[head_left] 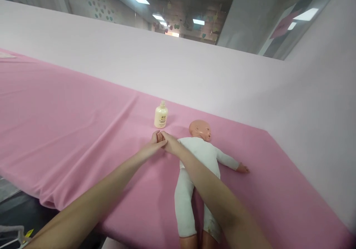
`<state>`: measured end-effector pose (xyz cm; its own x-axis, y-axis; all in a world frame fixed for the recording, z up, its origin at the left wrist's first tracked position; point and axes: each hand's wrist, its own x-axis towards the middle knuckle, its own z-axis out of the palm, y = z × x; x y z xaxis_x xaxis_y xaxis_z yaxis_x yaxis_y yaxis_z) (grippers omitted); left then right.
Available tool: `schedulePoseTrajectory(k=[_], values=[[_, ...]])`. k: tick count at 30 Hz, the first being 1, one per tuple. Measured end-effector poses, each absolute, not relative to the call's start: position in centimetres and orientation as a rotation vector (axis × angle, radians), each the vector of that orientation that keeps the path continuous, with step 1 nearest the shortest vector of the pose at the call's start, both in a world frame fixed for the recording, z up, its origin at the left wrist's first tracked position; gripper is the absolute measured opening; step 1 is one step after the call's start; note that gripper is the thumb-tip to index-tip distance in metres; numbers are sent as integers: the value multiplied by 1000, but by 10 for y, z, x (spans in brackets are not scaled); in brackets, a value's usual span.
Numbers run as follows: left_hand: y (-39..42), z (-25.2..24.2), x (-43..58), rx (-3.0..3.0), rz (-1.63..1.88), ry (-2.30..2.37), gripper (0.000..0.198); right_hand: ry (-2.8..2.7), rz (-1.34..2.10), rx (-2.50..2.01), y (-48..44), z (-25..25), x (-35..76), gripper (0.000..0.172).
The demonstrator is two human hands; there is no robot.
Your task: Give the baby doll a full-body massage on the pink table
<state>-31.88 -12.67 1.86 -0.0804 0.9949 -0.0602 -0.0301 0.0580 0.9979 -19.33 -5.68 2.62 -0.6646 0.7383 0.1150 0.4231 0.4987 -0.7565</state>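
Note:
A baby doll [200, 149] in a white body suit lies on its back on the pink cloth [105, 130], head toward the wall and turned right. My left hand [152, 142] and my right hand [170, 143] meet at the doll's hand [160, 137], out to the left of its body. Fingers of both are closed around it, and only part of the small hand shows between them. My right forearm crosses over the doll's torso. Just beyond my hands stands an upright cream-coloured bottle [161, 116] with dark print. The doll's other arm [232, 162] stretches out to the right.
A white wall [139, 63] rises behind the cloth, with a window [178, 15] above it showing ceiling lights. Another wall [314, 112] closes off the right side. At lower left, a white rack-like object [12, 232] sits below the cloth's edge.

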Motion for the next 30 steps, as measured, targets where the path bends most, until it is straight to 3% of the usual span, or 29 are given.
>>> schedulePoseTrajectory(k=[3,6,10,13,18,25,30], values=[[-106,3,-315,1119,1273,1246,64,-2352,983,-1051,-69,37,-179,24],[-97,-18,-321,1119,1371,1310,47,-2385,784,-1112,-96,49,-143,47],[-90,-37,-332,1228,1369,1396,29,-2372,519,-1391,-151,47,-78,46],[-86,-40,-333,1346,1330,1553,20,-2301,519,-1697,-191,34,-37,47],[-86,-40,-328,1572,1317,1730,26,-2135,701,-1866,-222,21,-9,66],[-95,-41,-318,1749,1077,1866,38,-2039,762,-1797,-196,21,-19,64],[-144,-35,-283,1770,901,1867,86,-2004,714,-1781,-187,18,-22,66]])
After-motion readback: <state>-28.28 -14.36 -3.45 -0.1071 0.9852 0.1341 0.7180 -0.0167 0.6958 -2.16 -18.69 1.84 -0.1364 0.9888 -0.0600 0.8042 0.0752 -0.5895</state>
